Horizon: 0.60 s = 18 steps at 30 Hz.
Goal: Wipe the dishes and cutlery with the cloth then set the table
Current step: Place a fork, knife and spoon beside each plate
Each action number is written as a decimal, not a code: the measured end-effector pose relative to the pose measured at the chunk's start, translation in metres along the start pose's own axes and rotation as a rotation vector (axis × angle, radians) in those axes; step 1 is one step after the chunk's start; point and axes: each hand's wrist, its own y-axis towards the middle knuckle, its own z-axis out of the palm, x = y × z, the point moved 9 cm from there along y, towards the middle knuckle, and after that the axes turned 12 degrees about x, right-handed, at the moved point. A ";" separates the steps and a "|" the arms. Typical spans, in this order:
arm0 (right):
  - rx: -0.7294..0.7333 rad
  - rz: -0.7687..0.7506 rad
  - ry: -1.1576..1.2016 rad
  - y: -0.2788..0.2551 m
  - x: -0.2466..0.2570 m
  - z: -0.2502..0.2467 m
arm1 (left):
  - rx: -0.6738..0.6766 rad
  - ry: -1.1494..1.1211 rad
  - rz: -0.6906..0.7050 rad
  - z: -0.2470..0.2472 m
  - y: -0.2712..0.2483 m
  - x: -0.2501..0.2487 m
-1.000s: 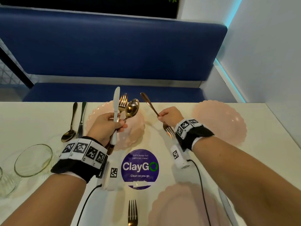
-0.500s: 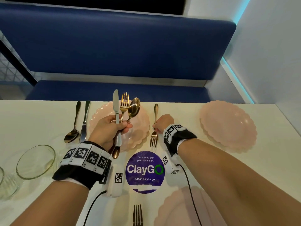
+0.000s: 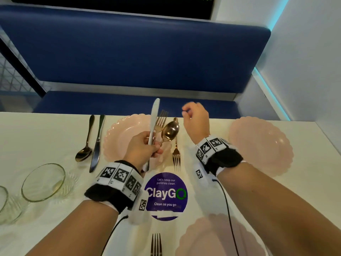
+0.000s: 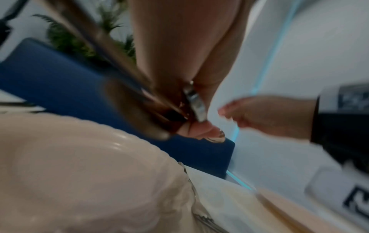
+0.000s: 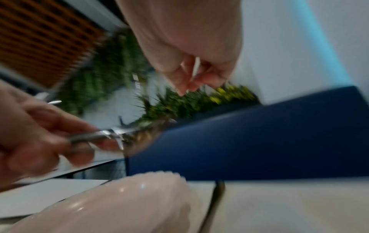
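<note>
change: gold fork [image 3: 176,154] has been released by the right hand [image 3: 196,121] and is now laid flat on the table [image 3: 46,133], just beside the right rim of the far pink plate [image 3: 118,137], tines toward the near edge; a second ago it was still pinched in that hand
right hand: lifted clear of the fork, now above the table's far edge; fingers loosely curled, nothing held; right wrist view agrees, though blurred
left hand [image 3: 142,150]: fingers wrapped round a bundle held upright over the far pink plate: silver knife [image 3: 154,119], second gold fork [image 3: 160,119], gold spoon [image 3: 170,131]; grip unchanged from a second ago
meaning: judged as the far-side setting completed; spoon [image 3: 85,145] and knife [image 3: 97,143] lie left of that plate, fork right; bundle likely meant for the next setting; right hand probably reaching for the next piece
other settings: pink plate [image 3: 262,145] near the right edge has no cutlery beside it; pink plate [image 3: 221,237] at the near edge is cut off by the frame, with a fork [image 3: 156,244] to its left, only tines shown
glasses: bowl-shaped glass [image 3: 44,182] near the left edge; another [image 3: 5,206] partly cut off
hidden: cloth not seen in any view; handles of the bundle covered by the left palm; both wrist views motion-blurred, cutlery detail unreadable there; whether wiping is finished cannot be told
</note>
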 end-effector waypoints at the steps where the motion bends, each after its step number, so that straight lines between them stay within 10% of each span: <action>1: 0.057 -0.168 -0.064 -0.003 0.030 -0.003 | 0.000 0.070 0.010 0.003 0.000 -0.003; 6: 0.700 -0.519 -0.660 -0.043 0.078 0.054 | 0.025 0.293 0.030 0.026 0.005 -0.019; 13: 0.729 -0.469 -0.750 -0.050 0.052 0.022 | 0.202 0.507 0.071 0.066 0.001 -0.036; 18: 0.558 -0.170 -0.703 -0.019 -0.005 -0.058 | 0.193 0.472 -0.005 0.064 0.002 -0.024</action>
